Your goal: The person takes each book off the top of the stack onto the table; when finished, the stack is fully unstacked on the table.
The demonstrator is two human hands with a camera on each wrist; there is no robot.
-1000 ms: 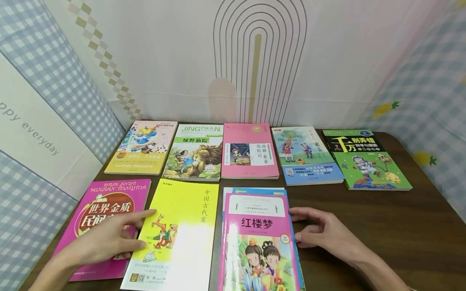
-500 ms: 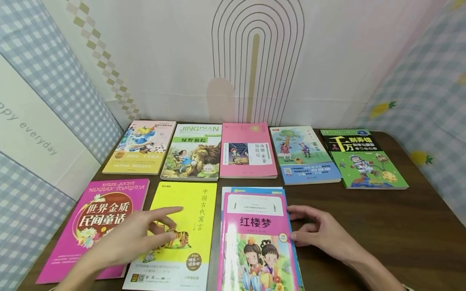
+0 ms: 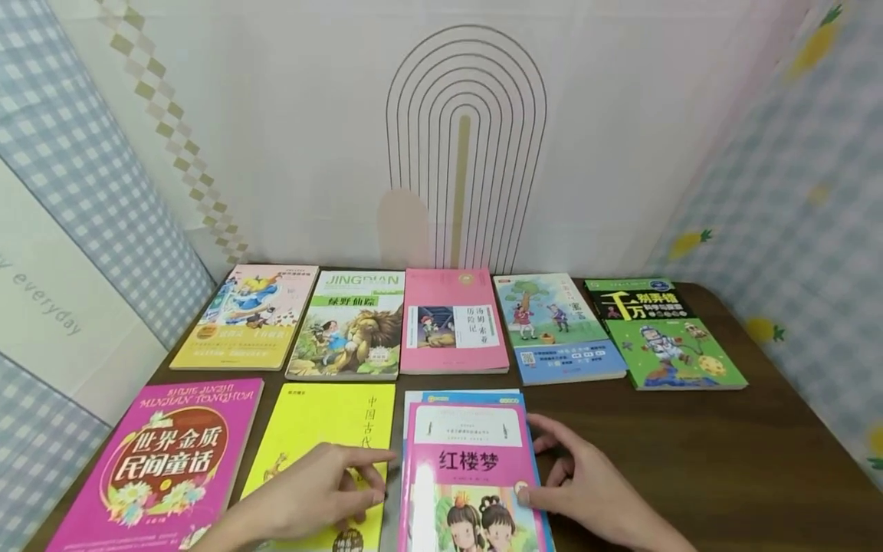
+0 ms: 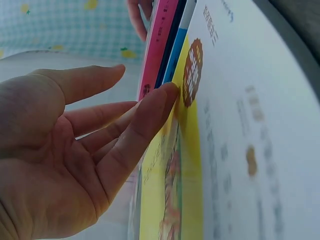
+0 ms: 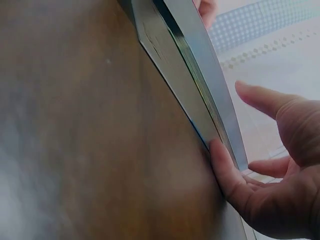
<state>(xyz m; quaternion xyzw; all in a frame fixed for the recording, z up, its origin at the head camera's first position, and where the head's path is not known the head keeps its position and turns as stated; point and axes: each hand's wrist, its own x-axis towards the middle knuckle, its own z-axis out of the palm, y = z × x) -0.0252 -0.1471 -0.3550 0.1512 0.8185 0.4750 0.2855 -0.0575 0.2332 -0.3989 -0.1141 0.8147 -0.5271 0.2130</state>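
A pink-covered book lies on top of a small stack, with a blue-edged book showing under it. My right hand is at the stack's right side. In the right wrist view its lower fingers touch the page edges, while the thumb stands apart above the cover. Over the yellow book is my left hand, fingers loosely extended, index fingertip close to the stack's left edge. In the left wrist view the little finger is right at the yellow book's surface, and nothing lies in the palm.
Along the back of the dark table lies a row of several books, among them a pink one and a green one. A magenta book lies at front left. A patterned cloth hangs behind the table.
My left hand has moved right, from the yellow book's left edge across its cover toward the stack. The right hand stays beside the stack, its thumb now over the cover's edge. The head view has shifted.
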